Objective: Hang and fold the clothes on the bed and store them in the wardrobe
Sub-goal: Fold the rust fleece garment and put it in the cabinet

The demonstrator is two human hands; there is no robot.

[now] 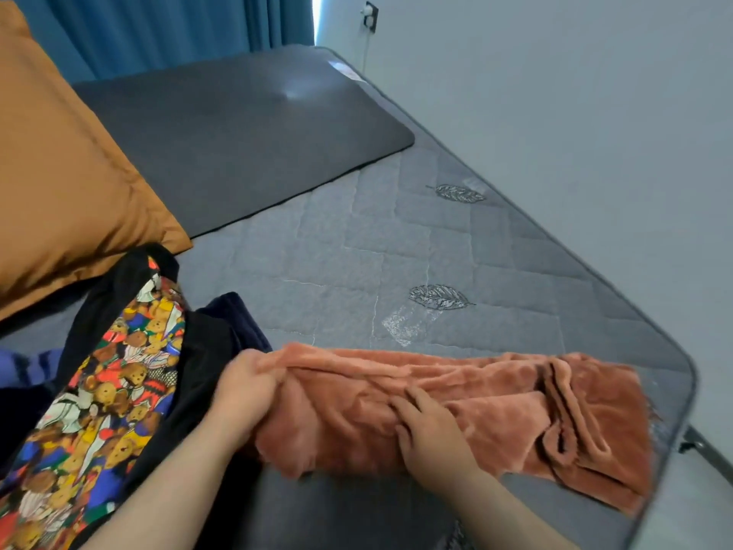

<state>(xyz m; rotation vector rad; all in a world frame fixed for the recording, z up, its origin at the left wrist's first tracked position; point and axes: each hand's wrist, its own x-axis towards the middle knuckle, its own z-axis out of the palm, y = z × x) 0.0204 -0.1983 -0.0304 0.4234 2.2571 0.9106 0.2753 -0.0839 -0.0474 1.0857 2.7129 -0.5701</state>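
A fuzzy rust-orange garment (496, 410) lies stretched left to right across the near part of the grey quilted bed (357, 252). My left hand (246, 391) grips its bunched left end. My right hand (432, 426) rests on the garment's middle, fingers spread flat and pressing the cloth down. A black garment with a colourful teddy-bear print (115, 391) lies in a heap at the left, touching my left hand. A dark navy piece (234, 311) pokes out from behind it.
An orange-brown pillow (67, 172) fills the upper left. A dark grey mat (246, 140) covers the bed's far part. Blue curtains (158, 25) hang behind. A pale wall (555, 113) runs along the bed's right edge, with a socket (369, 15) high up.
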